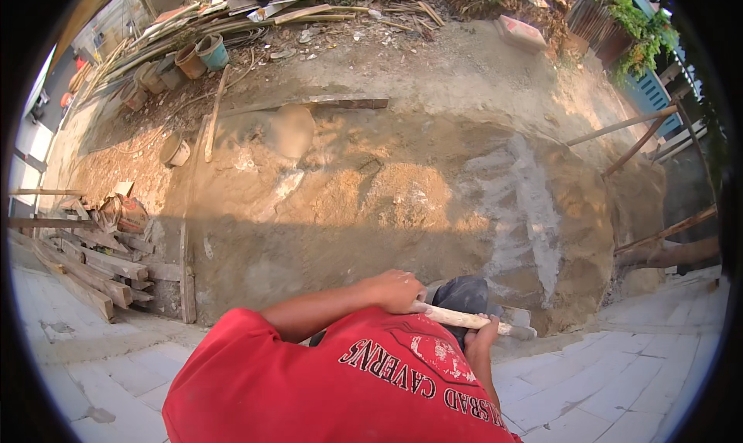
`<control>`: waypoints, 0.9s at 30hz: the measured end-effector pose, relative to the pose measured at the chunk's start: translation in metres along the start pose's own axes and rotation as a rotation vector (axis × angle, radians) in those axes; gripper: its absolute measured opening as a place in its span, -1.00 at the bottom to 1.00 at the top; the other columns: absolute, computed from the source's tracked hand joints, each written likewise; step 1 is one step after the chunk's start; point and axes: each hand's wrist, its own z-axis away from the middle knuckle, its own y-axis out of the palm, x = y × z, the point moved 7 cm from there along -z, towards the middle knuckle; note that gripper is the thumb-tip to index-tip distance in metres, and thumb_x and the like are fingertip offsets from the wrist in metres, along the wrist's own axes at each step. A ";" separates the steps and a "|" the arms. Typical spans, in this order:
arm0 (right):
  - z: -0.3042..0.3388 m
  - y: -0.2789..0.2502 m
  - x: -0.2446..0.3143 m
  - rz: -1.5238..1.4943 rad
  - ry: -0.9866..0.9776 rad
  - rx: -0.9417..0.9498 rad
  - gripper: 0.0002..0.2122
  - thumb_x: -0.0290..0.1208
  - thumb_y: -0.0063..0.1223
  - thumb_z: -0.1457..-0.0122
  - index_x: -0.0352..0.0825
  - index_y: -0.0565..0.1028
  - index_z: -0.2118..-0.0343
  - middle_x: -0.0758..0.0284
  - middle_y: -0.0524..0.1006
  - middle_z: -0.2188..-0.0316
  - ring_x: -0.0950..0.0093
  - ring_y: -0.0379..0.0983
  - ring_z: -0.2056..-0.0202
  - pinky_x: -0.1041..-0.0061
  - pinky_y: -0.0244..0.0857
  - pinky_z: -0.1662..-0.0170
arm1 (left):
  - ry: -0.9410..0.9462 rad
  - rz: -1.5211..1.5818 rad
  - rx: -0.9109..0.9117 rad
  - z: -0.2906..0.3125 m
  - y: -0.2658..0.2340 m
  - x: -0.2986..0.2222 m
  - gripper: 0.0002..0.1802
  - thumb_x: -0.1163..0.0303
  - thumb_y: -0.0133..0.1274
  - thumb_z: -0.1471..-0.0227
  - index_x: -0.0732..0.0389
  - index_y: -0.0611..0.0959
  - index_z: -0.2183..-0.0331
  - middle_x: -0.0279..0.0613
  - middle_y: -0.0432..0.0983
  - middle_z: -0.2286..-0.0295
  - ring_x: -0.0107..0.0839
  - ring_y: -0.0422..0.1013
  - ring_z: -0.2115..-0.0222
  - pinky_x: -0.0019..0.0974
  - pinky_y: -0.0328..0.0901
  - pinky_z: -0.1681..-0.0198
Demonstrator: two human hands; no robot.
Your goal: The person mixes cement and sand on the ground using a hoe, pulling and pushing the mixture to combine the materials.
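Note:
My left hand (396,290) is closed around the left end of a pale wooden handle (457,317), in front of my red shirt. Farther along the same handle, my right hand (484,335) grips it with bent fingers. A grey metal head (516,318) shows by the handle's right end, but its full shape is partly hidden. Below the hands, a dark trouser leg (460,292) can be seen. Ahead lies a low spread of brown sand (406,195), and to its right grey powder (534,211) is streaked over the ground.
Boards (93,273) are stacked at left beside a torn sack (124,213). Several buckets (211,52) line the far left, near piled bamboo and planks (302,13). A wooden edge board (186,273) borders the sand. Poles (642,137) stand at right; pale paving (619,381) lies nearest.

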 end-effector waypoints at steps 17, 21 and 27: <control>-0.241 -0.061 0.087 -0.227 0.263 -0.174 -0.80 -0.40 0.00 -0.21 -0.36 0.34 0.17 0.30 0.40 0.43 0.41 0.42 0.43 0.39 0.46 0.28 | -0.180 -0.277 0.515 -0.318 0.068 -0.137 -0.26 -0.33 -0.07 -0.10 0.13 0.60 0.03 0.16 0.59 0.21 0.11 0.50 0.13 0.08 0.36 0.07; -0.314 -0.096 0.125 -0.264 0.330 -0.255 -0.73 -0.34 0.04 -0.22 -0.34 0.31 0.12 0.28 0.42 0.41 0.36 0.46 0.44 0.35 0.46 0.34 | -0.151 -0.338 0.601 -0.406 0.085 -0.193 -0.24 -0.33 -0.05 -0.09 0.16 0.57 0.01 0.17 0.58 0.20 0.13 0.49 0.12 0.07 0.35 0.06; -0.364 -0.104 0.172 -0.247 0.417 -0.255 -0.77 -0.37 0.03 -0.21 -0.36 0.33 0.15 0.29 0.42 0.44 0.34 0.47 0.45 0.33 0.47 0.35 | -0.142 -0.284 0.497 -0.476 0.086 -0.248 -0.39 -0.22 0.06 -0.07 0.01 0.60 0.01 0.11 0.61 0.24 0.12 0.51 0.16 0.08 0.36 0.06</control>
